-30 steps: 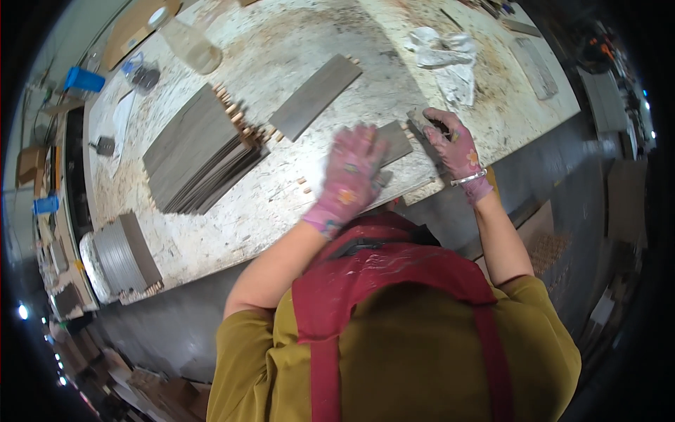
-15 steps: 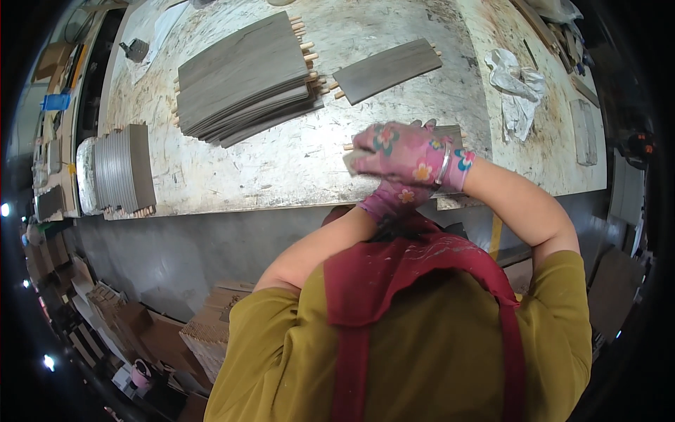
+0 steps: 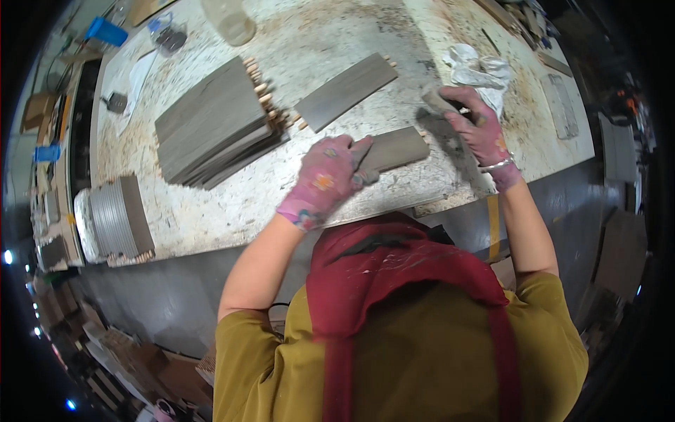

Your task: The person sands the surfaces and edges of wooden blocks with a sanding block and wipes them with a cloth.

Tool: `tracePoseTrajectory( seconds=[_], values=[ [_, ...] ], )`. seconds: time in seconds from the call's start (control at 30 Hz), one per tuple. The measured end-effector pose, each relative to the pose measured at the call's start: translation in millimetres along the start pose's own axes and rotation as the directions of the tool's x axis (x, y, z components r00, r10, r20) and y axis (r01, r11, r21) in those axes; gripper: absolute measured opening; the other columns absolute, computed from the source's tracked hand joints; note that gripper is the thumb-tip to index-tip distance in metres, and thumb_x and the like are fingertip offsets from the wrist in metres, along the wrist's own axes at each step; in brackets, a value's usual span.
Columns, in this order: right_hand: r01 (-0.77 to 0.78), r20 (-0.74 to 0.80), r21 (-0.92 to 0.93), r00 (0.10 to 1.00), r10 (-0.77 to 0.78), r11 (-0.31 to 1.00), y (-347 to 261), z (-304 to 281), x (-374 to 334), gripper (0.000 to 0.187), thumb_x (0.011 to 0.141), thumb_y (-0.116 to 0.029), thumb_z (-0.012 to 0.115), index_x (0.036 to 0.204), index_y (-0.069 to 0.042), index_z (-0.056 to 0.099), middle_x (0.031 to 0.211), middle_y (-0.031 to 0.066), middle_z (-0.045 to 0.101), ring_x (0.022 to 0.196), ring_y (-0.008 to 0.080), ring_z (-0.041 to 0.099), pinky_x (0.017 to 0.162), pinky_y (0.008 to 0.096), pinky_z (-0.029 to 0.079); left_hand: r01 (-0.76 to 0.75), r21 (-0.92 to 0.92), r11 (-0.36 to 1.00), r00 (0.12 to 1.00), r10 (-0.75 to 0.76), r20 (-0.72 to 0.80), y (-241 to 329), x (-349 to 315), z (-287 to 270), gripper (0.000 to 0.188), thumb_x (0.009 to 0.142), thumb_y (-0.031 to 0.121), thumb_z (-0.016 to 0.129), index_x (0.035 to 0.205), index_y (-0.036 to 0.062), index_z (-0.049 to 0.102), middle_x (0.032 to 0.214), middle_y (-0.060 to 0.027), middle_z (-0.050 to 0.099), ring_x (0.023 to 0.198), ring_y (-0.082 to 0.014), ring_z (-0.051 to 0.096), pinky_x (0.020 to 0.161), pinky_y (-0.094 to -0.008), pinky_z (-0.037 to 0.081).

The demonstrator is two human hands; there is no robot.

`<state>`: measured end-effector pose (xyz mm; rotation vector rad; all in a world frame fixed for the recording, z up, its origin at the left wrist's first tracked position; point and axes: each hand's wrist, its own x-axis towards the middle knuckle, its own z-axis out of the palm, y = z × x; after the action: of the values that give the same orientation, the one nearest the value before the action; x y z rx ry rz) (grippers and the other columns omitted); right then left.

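Note:
My left hand point(image 3: 329, 176), in a pink flowered glove, grips the left end of a short grey wooden board point(image 3: 401, 149) with dowel pegs at its end. The board lies near the table's front edge. My right hand point(image 3: 479, 125), gloved alike, is raised right of that board, closed around a small greyish block point(image 3: 437, 102); whether it is a sanding block I cannot tell. Just beyond, a second grey board point(image 3: 346, 91) with pegs at both ends lies flat. Left of it stands a pile of grey boards point(image 3: 209, 116) with dowels sticking out.
A row of grey boards on edge point(image 3: 130, 218) stands at the table's front left corner. A crumpled white cloth point(image 3: 479, 70) lies beyond my right hand. Farther off are a cloudy plastic container point(image 3: 235, 27), a jar of dark stuff point(image 3: 169, 36) and a clear block point(image 3: 560, 105).
My hands, crossed over the board before, have parted: the left moved left onto the board's end, the right moved right with the small block. The view has turned and shifted slightly.

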<state>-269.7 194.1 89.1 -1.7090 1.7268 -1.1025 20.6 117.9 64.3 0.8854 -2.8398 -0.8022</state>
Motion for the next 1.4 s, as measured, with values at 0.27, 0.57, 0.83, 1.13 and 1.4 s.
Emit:
tracePoseTrajectory(
  seconds=[0.27,0.57,0.83,1.13,1.4],
  values=[
    [-0.393,-0.114,0.340,0.885,0.452,0.854,20,2,-37,0.042,0.088,-0.024,0.067,0.123,-0.001,0.062,0.114,0.0082,0.064,0.102,0.0156,0.057,0.089,0.0266,0.045,0.022,0.049,0.999,0.999,-0.024,0.033,-12,40,-13,0.060,0.090,0.043,0.061,0.136,0.0065,0.050,0.120,-0.0192,0.062,0.106,-0.0374,0.061,0.091,-0.0423,0.049],
    [-0.282,-0.150,-0.057,0.951,0.271,0.958,21,55,-2,0.040,0.089,-0.027,0.066,0.123,-0.005,0.061,0.120,0.0218,0.063,0.107,0.0340,0.063,0.092,0.0379,0.049,-0.066,0.226,0.972,0.939,0.137,-0.315,0,36,46,0.072,0.079,0.031,0.071,0.140,0.0036,0.045,0.134,-0.0159,0.051,0.120,-0.0335,0.049,0.102,-0.0460,0.037],
    [-0.355,0.061,-0.237,0.923,0.379,0.904,-21,29,-70,0.037,0.088,-0.019,0.065,0.121,-0.003,0.061,0.113,0.0196,0.062,0.111,0.0342,0.059,0.097,0.0377,0.045,-0.079,0.144,0.986,0.945,0.121,-0.306,-6,28,41,0.066,0.079,0.029,0.070,0.137,0.0052,0.049,0.133,-0.0157,0.052,0.120,-0.0337,0.049,0.104,-0.0477,0.035],
    [0.130,0.091,-0.164,0.989,-0.116,0.978,-34,44,-16,0.035,0.086,-0.015,0.065,0.117,-0.001,0.061,0.114,0.0157,0.061,0.106,0.0338,0.060,0.093,0.0385,0.048,-0.215,0.111,0.970,0.937,0.237,-0.255,26,9,88,0.058,0.080,0.033,0.067,0.129,0.0043,0.055,0.136,-0.0167,0.050,0.131,-0.0357,0.042,0.113,-0.0521,0.028],
    [0.550,0.633,-0.118,0.683,-0.364,0.827,-69,164,27,0.025,0.089,-0.018,0.059,0.113,-0.018,0.064,0.104,0.0153,0.063,0.096,0.0329,0.063,0.080,0.0412,0.053,-0.155,-0.773,0.615,0.970,-0.051,-0.236,33,-3,122,0.059,0.095,0.032,0.055,0.145,0.0079,0.037,0.146,-0.0125,0.043,0.136,-0.0251,0.041,0.114,-0.0353,0.032]
  ],
)
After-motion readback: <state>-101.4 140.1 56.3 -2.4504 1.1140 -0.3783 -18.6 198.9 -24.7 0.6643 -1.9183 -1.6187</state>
